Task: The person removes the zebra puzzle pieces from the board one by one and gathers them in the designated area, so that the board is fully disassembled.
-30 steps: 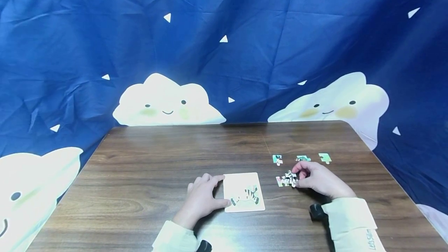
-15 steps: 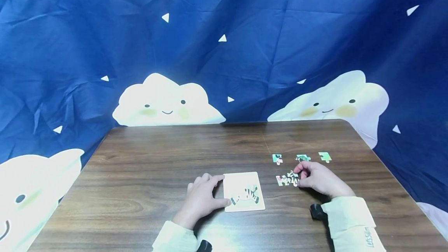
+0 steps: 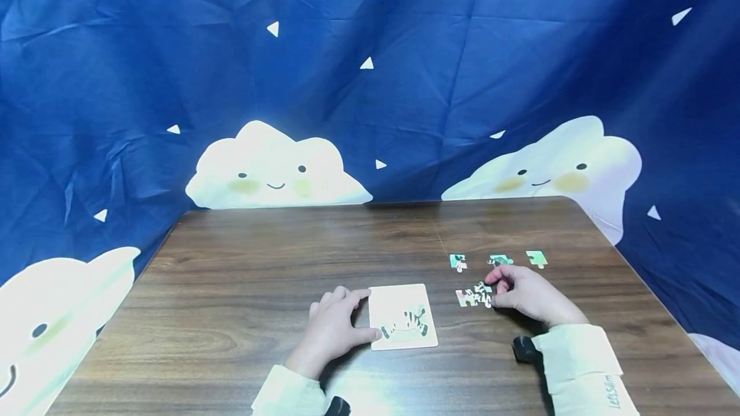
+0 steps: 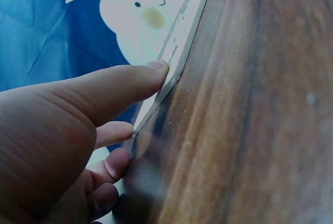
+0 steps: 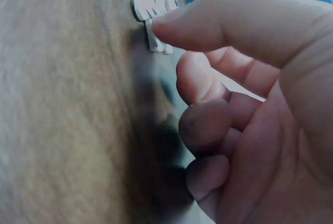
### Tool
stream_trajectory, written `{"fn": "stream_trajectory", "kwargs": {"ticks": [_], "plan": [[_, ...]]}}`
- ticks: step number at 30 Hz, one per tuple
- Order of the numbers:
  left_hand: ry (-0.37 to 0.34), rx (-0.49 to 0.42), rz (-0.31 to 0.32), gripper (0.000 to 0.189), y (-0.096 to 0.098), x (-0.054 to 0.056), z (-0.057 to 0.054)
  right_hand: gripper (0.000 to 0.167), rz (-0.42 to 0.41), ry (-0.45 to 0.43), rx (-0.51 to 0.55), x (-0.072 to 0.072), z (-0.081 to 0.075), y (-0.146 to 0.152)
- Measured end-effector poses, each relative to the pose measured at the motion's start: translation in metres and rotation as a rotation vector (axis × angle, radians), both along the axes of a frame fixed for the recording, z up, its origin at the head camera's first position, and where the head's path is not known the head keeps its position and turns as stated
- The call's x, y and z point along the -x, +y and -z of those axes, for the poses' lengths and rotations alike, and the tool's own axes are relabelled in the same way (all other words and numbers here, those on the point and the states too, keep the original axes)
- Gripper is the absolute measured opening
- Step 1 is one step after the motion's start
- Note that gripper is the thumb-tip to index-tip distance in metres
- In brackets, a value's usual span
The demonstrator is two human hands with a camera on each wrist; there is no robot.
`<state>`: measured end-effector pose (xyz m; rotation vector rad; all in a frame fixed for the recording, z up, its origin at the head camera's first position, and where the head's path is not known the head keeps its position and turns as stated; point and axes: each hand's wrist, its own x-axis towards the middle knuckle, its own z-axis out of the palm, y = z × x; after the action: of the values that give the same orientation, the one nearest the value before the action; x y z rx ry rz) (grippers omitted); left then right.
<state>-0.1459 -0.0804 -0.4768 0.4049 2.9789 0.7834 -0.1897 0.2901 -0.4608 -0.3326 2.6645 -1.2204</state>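
Observation:
A square white board (image 3: 399, 303) with a zebra picture lies on the table. My left hand (image 3: 332, 329) rests at its left side, the index finger by the far corner and the thumb on the near part. In the left wrist view that thumb (image 4: 132, 81) lies on the board's edge. To the right, a cluster of striped zebra jigsaw pieces (image 3: 467, 298) lies flat. My right hand (image 3: 534, 297) pinches the striped jigsaw piece (image 3: 485, 295) at the cluster's right end between thumb and index finger. In the right wrist view the thumb covers part of the pieces (image 5: 151, 6).
Beyond the right hand lie a teal striped piece (image 3: 458, 262), a teal-and-dark piece (image 3: 500, 260) and a green piece (image 3: 536, 259). The brown wooden table (image 3: 277, 262) ends at a blue cloud-printed curtain (image 3: 324, 69).
My right hand has shifted slightly to the right, and the striped pieces at its fingertips sit a little differently. My left hand and the board have stayed put.

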Motion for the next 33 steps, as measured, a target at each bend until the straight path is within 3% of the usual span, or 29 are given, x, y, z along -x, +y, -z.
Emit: {"fn": "stream_trajectory", "kwargs": {"ticks": [24,33], "plan": [[-0.006,0.012,0.003,0.078,-0.001,0.001,0.001,0.025,0.043,0.169,-0.07,0.002,-0.012,-0.027],[-0.003,0.008,0.006,0.077,-0.001,0.001,0.002,0.028,0.004,0.159,0.028,0.0,-0.008,-0.054]]}}
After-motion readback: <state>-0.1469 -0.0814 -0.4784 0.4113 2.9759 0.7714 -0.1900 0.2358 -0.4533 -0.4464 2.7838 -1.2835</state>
